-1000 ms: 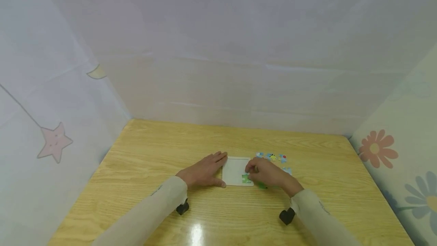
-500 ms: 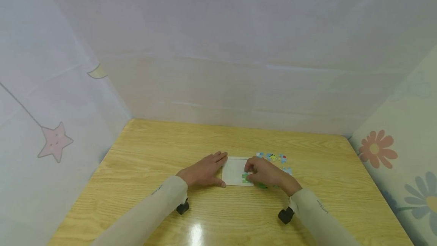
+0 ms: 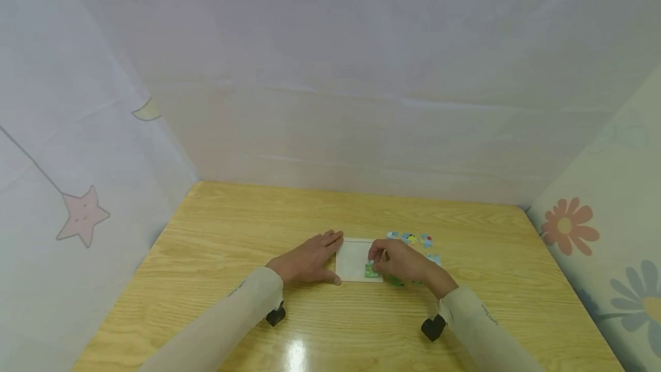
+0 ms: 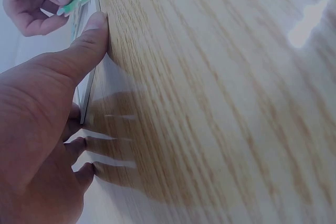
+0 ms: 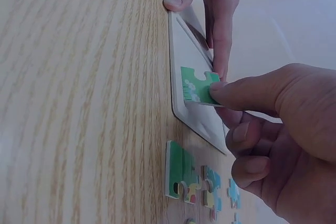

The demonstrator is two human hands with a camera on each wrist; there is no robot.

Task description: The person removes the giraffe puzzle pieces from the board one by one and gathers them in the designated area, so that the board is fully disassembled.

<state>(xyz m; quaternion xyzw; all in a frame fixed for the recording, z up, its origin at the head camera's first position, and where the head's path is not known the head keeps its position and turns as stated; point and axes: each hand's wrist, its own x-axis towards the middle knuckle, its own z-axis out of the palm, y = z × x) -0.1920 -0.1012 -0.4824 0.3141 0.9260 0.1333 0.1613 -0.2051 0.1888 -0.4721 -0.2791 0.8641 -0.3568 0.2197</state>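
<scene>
My right hand (image 3: 405,260) pinches a green jigsaw piece (image 5: 194,83) between thumb and finger. In the right wrist view the piece is tilted over the near right part of a shallow white puzzle tray (image 3: 351,260), inside its raised rim. The other right fingers curl in behind it. My left hand (image 3: 310,258) lies with spread fingers at the left side of the tray, fingertips at the far corner and thumb near the front corner. The left wrist view shows the left thumb (image 4: 89,45) along the tray's edge.
Several loose jigsaw pieces (image 3: 412,238) lie on the wooden table (image 3: 258,217) right of the tray, some partly hidden by the right hand. A green piece (image 5: 178,170) lies closest to the tray's corner. Printed cloth (image 3: 361,102) walls in the table behind and at both sides.
My right hand has shifted slightly left with the green jigsaw piece, which now sits a little further from the tray's right edge. My left hand stays in place.
</scene>
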